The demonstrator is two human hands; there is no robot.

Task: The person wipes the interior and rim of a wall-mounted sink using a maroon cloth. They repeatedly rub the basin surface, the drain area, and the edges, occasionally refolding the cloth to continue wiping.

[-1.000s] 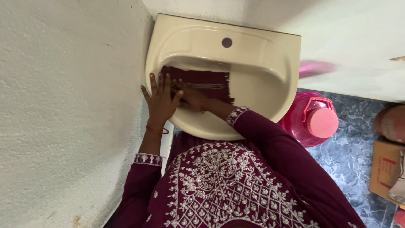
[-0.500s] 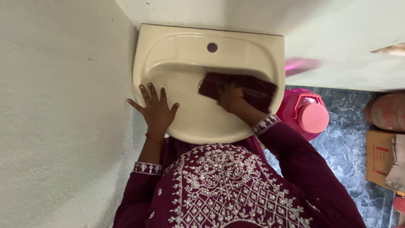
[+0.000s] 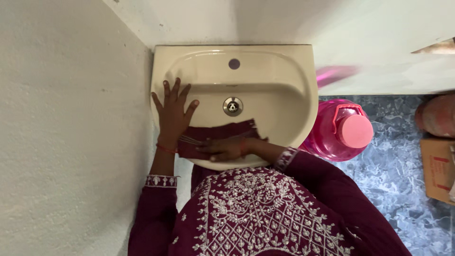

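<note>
A cream wall-mounted sink (image 3: 284,66) fills the middle of the head view, with a metal drain (image 3: 232,106) in its bowl. My left hand (image 3: 173,114) lies flat with fingers spread on the sink's left inner side. A dark maroon cloth (image 3: 220,132) is spread along the near side of the bowl. My right hand (image 3: 225,149) presses down on this cloth near the front rim, its fingers pointing left. Both arms wear maroon embroidered sleeves.
A white wall runs along the left and behind the sink. A pink plastic jug with a pink cap (image 3: 343,130) stands on the blue marbled floor (image 3: 403,189) right of the sink. A cardboard box (image 3: 438,168) and a brownish pot (image 3: 436,116) sit at the far right.
My right hand has dragged the cloth from the right side of the bowl to the near front rim. My left hand moved from the left rim into the bowl's left side.
</note>
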